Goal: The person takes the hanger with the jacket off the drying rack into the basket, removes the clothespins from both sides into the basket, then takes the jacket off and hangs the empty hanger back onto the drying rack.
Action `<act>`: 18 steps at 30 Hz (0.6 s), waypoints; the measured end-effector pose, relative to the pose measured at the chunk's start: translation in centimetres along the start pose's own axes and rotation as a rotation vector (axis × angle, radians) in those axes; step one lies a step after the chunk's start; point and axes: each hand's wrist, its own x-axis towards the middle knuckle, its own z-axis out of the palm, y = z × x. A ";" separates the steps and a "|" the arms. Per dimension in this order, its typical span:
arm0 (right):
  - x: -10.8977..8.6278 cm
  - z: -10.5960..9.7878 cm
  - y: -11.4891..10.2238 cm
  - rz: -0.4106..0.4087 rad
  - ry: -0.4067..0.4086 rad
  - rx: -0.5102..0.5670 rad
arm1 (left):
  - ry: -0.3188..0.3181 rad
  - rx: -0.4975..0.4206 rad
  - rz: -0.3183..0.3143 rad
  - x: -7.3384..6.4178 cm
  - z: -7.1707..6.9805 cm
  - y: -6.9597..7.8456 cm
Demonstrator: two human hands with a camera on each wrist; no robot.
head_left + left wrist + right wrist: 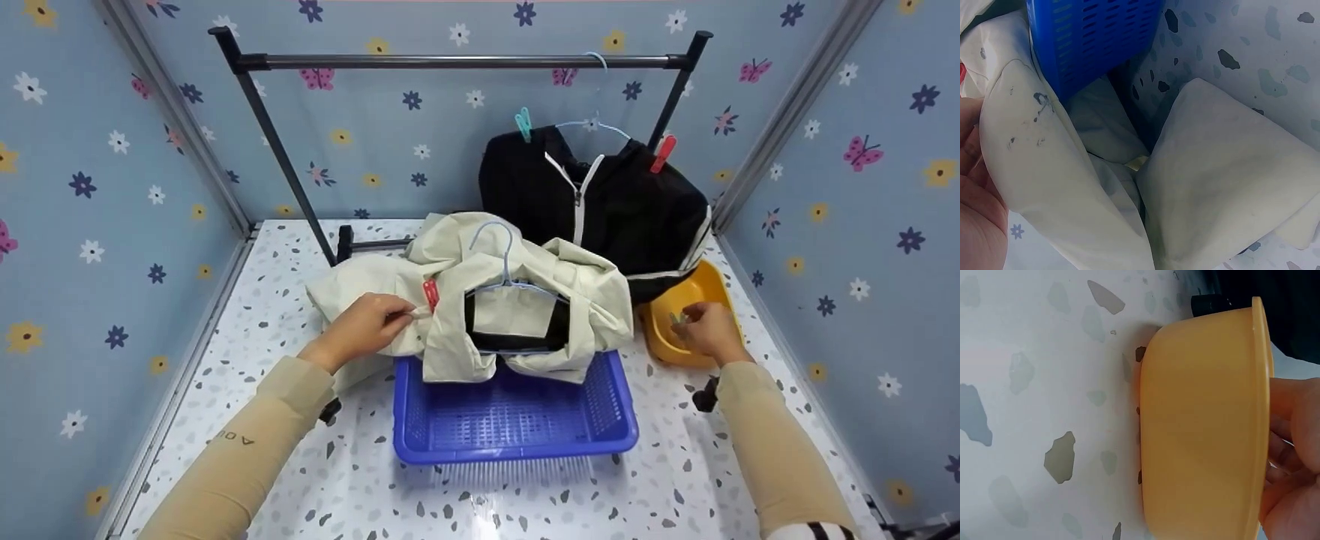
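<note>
Fingers pinching at both ends: cream jacket (451, 322) on the left, a small greenish item (678, 319) on the right.
The left hand (365, 330) has thumb and fingers closed on the jacket's cloth, beside a red clip (430, 295); the jacket, a blue hanger (507, 262) in its neck, drapes over the blue basket's (517, 454) far side. The right hand (712, 334) dips into a yellow tub (660, 349) right of the basket; beyond the basket, a black jacket (529, 187) hangs from a rack (450, 62).
</note>
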 end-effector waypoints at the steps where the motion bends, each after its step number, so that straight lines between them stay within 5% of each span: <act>1: 0.1 0.0 0.1 0.012 -0.019 -0.007 | 0.003 0.004 0.000 0.0 0.3 -0.6; 10: 0.5 0.4 0.6 -0.029 -0.070 -0.083 | -0.045 0.096 -0.047 -0.2 1.5 -3.6; 18: 0.7 0.8 0.7 -0.037 -0.083 -0.115 | -0.045 0.101 -0.044 -0.2 1.7 -3.9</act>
